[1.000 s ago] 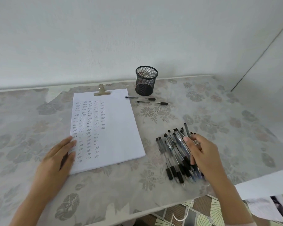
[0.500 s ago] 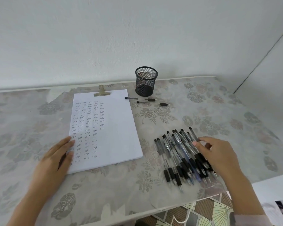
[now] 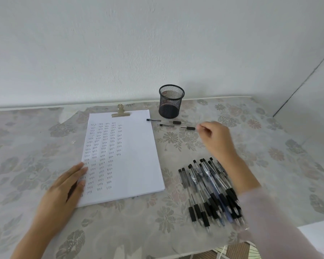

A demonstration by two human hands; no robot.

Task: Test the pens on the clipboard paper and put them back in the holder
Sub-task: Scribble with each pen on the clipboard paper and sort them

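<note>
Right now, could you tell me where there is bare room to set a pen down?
Bare cloth lies between the paper and the pile, right of the holder, and left of the paper. Crowded: the loose pens by the holder, where the right hand is.

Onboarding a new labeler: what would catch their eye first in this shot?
A big pile of black pens lies at the near right, beside clipboard paper covered in columns of small test marks. A black mesh holder stands at the back, two loose pens lying before it. The right hand is by one pen's end; the left hand lies flat on the paper's left edge.
</note>
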